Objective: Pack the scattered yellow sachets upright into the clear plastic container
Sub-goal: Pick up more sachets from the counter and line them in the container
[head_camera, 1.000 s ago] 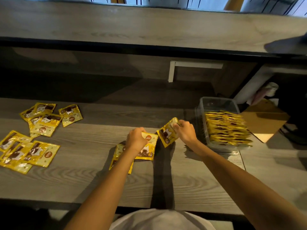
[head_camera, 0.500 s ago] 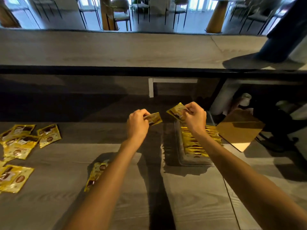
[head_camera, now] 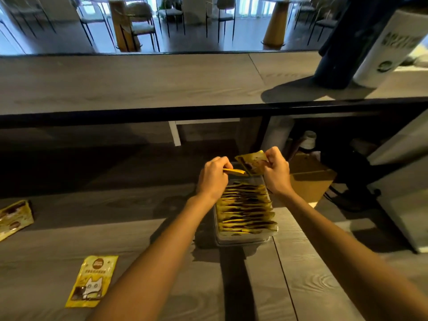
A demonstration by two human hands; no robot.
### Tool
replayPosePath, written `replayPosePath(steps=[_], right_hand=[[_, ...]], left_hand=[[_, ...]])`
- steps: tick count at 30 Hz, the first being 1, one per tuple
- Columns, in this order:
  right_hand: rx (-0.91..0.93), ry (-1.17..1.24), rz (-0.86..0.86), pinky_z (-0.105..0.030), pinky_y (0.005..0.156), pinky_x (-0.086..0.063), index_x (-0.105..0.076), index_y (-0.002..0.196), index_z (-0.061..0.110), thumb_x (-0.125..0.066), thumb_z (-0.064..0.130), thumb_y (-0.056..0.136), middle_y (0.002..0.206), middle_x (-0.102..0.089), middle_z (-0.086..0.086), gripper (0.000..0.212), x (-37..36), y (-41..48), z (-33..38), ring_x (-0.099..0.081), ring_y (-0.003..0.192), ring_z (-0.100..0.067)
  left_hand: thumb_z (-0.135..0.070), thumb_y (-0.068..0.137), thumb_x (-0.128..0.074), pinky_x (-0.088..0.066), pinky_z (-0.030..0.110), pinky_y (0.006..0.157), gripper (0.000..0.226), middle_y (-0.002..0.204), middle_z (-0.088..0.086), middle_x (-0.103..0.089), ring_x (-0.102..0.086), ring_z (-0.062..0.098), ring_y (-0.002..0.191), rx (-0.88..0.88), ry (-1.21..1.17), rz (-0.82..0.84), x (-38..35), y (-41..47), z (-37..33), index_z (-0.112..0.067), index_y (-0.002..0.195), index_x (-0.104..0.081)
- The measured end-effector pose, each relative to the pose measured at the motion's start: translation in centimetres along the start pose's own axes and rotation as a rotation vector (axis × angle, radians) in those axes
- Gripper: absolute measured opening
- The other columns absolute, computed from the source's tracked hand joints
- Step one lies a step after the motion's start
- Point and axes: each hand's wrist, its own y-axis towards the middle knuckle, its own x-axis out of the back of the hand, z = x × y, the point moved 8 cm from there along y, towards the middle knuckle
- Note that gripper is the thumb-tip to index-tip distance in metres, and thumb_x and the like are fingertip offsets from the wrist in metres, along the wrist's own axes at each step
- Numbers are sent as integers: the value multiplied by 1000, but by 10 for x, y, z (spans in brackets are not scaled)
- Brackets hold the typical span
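Note:
The clear plastic container (head_camera: 240, 239) stands on the wooden table, with a row of several yellow sachets (head_camera: 246, 210) upright inside it. Over its far end my left hand (head_camera: 214, 177) pinches one yellow sachet (head_camera: 235, 171), seen edge-on. My right hand (head_camera: 276, 172) grips another yellow sachet (head_camera: 251, 162), tilted with its face showing. The two held sachets almost touch. One loose sachet (head_camera: 91, 281) lies flat at the near left, another (head_camera: 14, 217) at the left edge.
A raised counter (head_camera: 139, 84) runs across behind the table, with a dark and white cylinder (head_camera: 370, 42) on its right end. A brown cardboard box (head_camera: 310, 179) sits just right of the container. Chairs and tables fill the room beyond.
Both hands lifted a sachet each off the table and carried them right, to above the container's far end. The view swung right, so most loose sachets left the frame.

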Motion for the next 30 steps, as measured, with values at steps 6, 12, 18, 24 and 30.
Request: replayPosePath(steps=[6,12,18,24,30], right_hand=[[8,-224,241,-31,84,-45,-56,120,7,-52,-5,86,117,-64,-17,36,-20,8,-20,-58,110,-32],[93,-449,468,-37,95,-42,-59,123,12,-49,8,92,123,-63,-13,33,-43,9,-20,-56,115,-31],[71,-581,684,-44,113,-25,-54,129,21,-35,20,99,133,-57,-11,35,-69,2,-38,-50,124,-30],[-65,-527,673,-48,114,-23,-61,113,8,-29,25,99,120,-61,-20,38,-71,-1,-43,-53,114,-32],[1,-484,625,-46,111,-28,-51,129,18,-32,23,97,129,-58,-14,38,-70,-4,-35,-52,119,-31]], left_hand=[[4,87,-44,-51,36,82,29,106,16,-66,-61,30,100,80,80,166,-33,8,15,-8,103,-66],[-7,95,-44,-48,39,96,32,119,16,-64,-58,30,113,151,129,389,-51,4,38,-10,122,-60],[-14,99,-39,-45,27,66,32,114,17,-63,-60,20,86,214,86,512,-59,1,48,-9,125,-57],[-18,99,-40,-46,33,79,31,114,15,-63,-59,21,91,248,58,525,-63,1,51,-10,121,-60],[-17,98,-39,-48,35,78,35,119,17,-60,-62,28,99,255,40,371,-46,0,51,-10,130,-52]])
